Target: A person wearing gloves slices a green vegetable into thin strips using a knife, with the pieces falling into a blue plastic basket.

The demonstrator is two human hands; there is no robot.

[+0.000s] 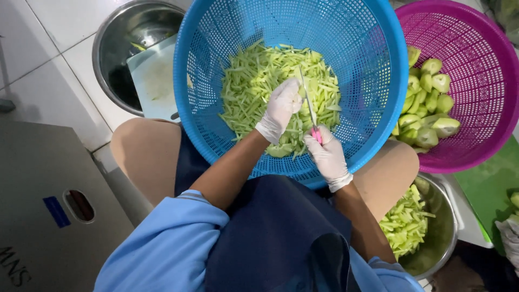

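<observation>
From the head camera, you are sitting with a blue basket [367, 65] resting on your lap, its near rim hidden behind your forearms and apron. Your left hand [280, 108], in a white glove, is curled around a piece of green fruit [299, 93], but the glove is covering almost all of it, so its shape is hard to make out. Your right hand [327, 156], also gloved, is gripping the pink handle of a knife [309, 105]; only a sliver of pink is showing between the fingers, and the thin blade is running up toward 12 o'clock, meeting the fruit in your left hand. Both hands are hovering over the pile of green shreds [259, 81] filling the basket floor.

At 3 o'clock from the blue basket, a purple basket [486, 54] is holding peeled green halves [430, 108]; its left side is tucked behind the blue rim and its top is cut off by the frame. At 5 o'clock, a steel bowl [446, 227] with more shreds is partly hidden by your right knee. At 10 o'clock, another steel bowl [119, 32] is sitting half behind the blue basket, with a white cutting board [154, 81] lying across it. At the far right edge, another person's gloved hand [508, 235] is barely showing; whether it is holding anything cannot be told.
</observation>
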